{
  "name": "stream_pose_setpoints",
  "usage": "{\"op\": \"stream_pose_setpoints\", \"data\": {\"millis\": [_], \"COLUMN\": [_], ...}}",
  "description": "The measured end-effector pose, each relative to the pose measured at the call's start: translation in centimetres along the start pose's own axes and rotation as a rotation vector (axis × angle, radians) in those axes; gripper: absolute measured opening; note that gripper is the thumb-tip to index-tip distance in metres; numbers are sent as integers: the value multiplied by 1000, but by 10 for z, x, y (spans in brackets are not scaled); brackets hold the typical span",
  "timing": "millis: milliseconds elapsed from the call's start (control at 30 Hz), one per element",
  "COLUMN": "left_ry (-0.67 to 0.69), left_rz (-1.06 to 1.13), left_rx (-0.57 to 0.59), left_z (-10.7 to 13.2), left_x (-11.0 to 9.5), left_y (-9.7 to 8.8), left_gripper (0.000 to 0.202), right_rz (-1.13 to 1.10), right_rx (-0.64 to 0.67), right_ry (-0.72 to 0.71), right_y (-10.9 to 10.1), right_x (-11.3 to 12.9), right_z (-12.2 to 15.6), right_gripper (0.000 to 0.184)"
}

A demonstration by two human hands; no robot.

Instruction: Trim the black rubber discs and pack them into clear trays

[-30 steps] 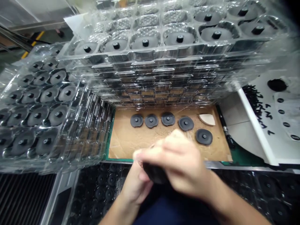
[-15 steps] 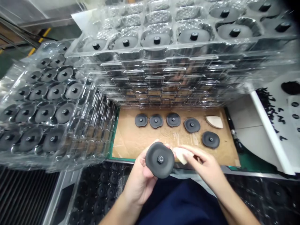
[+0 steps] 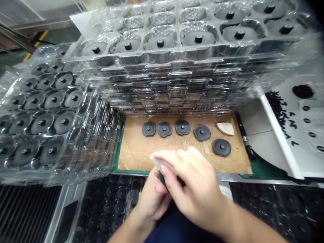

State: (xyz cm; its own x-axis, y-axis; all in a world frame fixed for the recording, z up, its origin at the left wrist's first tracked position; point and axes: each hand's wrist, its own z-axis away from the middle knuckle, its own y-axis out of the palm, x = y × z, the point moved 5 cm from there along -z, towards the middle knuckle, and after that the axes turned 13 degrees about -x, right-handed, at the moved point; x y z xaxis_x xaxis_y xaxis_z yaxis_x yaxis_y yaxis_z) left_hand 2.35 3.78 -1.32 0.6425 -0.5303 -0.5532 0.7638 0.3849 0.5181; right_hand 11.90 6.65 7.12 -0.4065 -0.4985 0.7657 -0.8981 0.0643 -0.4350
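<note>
My left hand (image 3: 149,200) grips a dark grey round part (image 3: 164,180) with a short central stem, seen earlier. Only a dark sliver of it shows now, because my right hand (image 3: 196,184) covers the rest. Between the right hand's fingers is a pale, flat pad (image 3: 157,162), pressed to or just over the dark part; which of the two is hidden. On the cardboard sheet (image 3: 136,152) beyond my hands, several similar dark round parts (image 3: 183,128) lie stem up. A pale wedge-shaped pad (image 3: 225,128) rests at their right.
Stacked clear plastic trays (image 3: 172,72) rise behind the cardboard, with dark parts in the top pockets. More filled trays (image 3: 42,123) stand at left. A white panel (image 3: 280,135) borders the right side, beside a sheet (image 3: 303,135) with small black pieces. A black pen-like tool (image 3: 246,140) lies nearby.
My right hand has moved left with the pale pad, onto or over the dark round part in my left hand. The part has turned and is mostly hidden. The view has shifted slightly.
</note>
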Motion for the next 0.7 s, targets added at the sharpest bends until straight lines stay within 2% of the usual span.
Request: {"op": "stream_pose_setpoints", "data": {"millis": [33, 100, 167, 267, 333, 367, 433, 500, 567, 633, 700], "left_ry": [-2, 3, -14, -52, -47, -42, -42, -55, -74, -96, -109], "left_rz": [16, 70, 96, 85, 74, 70, 50, 41, 89, 166, 208], "left_rx": [5, -15, -23, 0, 15, 20, 44, 72, 106, 147, 179], "left_z": [1, 0, -1, -3, -3, -2, 1, 3, 5, 5, 4], "left_x": [-1, -6, -8, -6, -3, -2, 0, 0, -1, -4, -6], "left_y": [2, 4, 4, 2, -1, -2, -4, -5, -5, -5, -5], "left_gripper": [52, 52, 54, 54, 55, 56, 56, 55, 55, 55, 53], "right_rz": [-19, -74, -62, 117, 243, 264, 177, 72, 80, 121, 68], "right_rx": [4, 130, 233, 174, 93, 76, 117, 172, 142, 62, 47], "right_ry": [-19, -14, 57, 121, 50, -32, -223, -323, -234, 9, 272], "right_y": [-2, -4, -11, -26, -28, -26, -16, -8, -8, -13, -15], "right_x": [0, -1, -6, -13, -10, -7, -2, -6, -24, -50, -72], "right_z": [1, 6, 14, 18, 11, 6, -4, -12, -16, -8, 15], "right_gripper": [23, 22, 22, 22, 22, 23, 29, 32, 30, 25, 22]}}
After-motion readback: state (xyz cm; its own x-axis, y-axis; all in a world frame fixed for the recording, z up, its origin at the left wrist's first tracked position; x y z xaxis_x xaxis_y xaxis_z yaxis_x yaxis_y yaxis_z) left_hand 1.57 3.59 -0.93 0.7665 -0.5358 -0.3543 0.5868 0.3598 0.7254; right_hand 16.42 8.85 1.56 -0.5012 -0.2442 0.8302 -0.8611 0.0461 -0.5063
